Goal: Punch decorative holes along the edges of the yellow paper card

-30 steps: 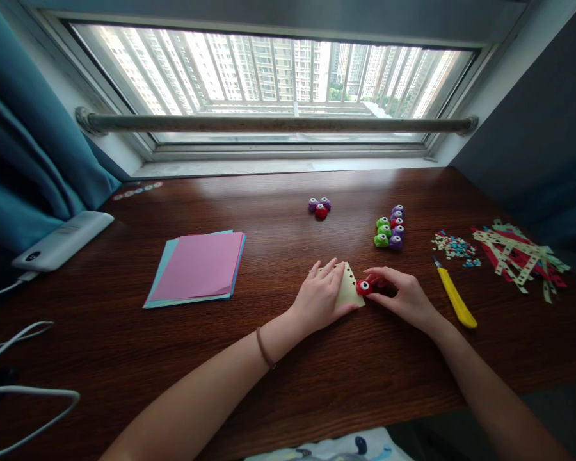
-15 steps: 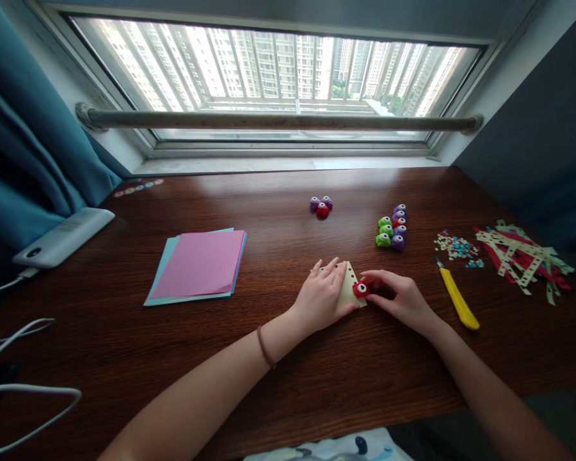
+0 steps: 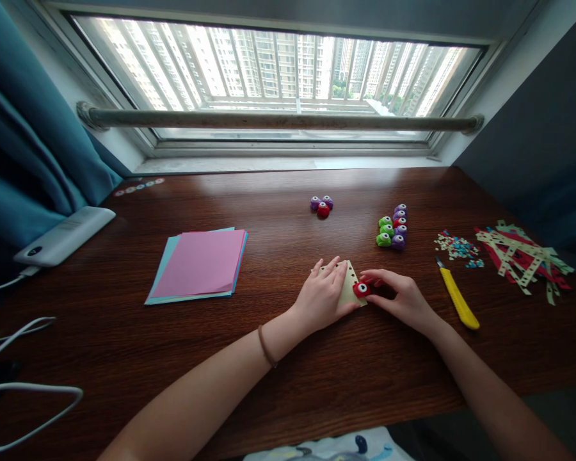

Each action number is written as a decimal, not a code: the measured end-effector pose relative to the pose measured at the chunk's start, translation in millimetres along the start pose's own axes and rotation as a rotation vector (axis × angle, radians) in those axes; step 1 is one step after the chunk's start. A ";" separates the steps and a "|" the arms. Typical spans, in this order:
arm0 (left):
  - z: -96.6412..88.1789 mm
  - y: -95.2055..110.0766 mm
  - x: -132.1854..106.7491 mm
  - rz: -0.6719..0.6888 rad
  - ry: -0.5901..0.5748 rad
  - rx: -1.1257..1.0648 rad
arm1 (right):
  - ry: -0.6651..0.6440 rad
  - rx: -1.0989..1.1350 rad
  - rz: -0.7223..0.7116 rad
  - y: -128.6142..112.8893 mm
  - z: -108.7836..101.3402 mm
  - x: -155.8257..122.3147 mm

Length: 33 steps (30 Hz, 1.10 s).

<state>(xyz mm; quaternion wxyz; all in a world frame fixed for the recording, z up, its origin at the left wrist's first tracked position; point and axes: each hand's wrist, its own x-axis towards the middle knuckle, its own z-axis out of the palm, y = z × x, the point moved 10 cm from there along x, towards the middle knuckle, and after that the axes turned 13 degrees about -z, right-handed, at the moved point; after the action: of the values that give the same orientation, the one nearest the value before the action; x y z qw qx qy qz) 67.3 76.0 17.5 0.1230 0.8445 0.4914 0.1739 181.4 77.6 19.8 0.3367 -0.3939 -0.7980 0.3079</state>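
My left hand point(image 3: 322, 294) lies flat, fingers spread, on a small cream paper point(image 3: 350, 285) with star-shaped holes along its right edge. My right hand point(image 3: 398, 298) is closed around a small red paper punch point(image 3: 361, 289) that sits on the paper's lower right edge. Both hands rest on the dark wooden table point(image 3: 288, 358) near its front middle.
A stack of pink and blue paper point(image 3: 199, 265) lies to the left. Three small punches point(image 3: 320, 205) and a cluster of green and purple punches point(image 3: 392, 229) stand further back. A yellow utility knife point(image 3: 457, 295), confetti point(image 3: 455, 246) and punched paper strips point(image 3: 521, 257) lie right. A white device point(image 3: 62, 235) with cables sits far left.
The red punch has slid slightly down and left along the paper's edge under my right hand. My left hand has stayed flat on the paper.
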 end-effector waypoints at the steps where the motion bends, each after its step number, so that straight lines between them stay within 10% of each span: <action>1: -0.5 0.3 0.0 0.002 0.005 0.001 | 0.010 0.009 0.001 0.5 -1.1 0.5; 11: -32.5 29.2 -16.4 0.275 0.208 -0.036 | 0.183 -0.029 -0.011 18.3 -3.0 11.3; 16: -20.7 48.1 -26.6 0.456 0.099 -0.002 | 0.167 -0.146 -0.033 18.7 2.3 14.1; 33: -15.5 52.0 -21.5 0.333 -0.069 -0.163 | 0.150 -0.126 0.032 20.5 7.8 11.8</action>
<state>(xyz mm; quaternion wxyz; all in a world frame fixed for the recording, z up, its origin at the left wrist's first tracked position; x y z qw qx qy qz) 92.0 32.5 47.6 0.1773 0.9069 0.3244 0.2020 178.4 95.9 3.2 0.3650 -0.4488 -0.7820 0.2322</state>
